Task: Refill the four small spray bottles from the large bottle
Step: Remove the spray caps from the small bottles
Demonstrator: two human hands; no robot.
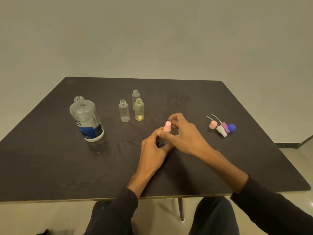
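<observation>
Dark table (50, 158) with bare near edge, left hand (152, 146) gripping pink-capped spray bottle (165, 134), right hand (183, 133) pinching its pink cap (167, 126).

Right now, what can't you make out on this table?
- Head view: the fourth small bottle is mostly covered by the left hand and right hand; its fill level is hidden.
- The large bottle has a label too blurred to read.
- The spray tops overlap, so the count is uncertain.
</observation>
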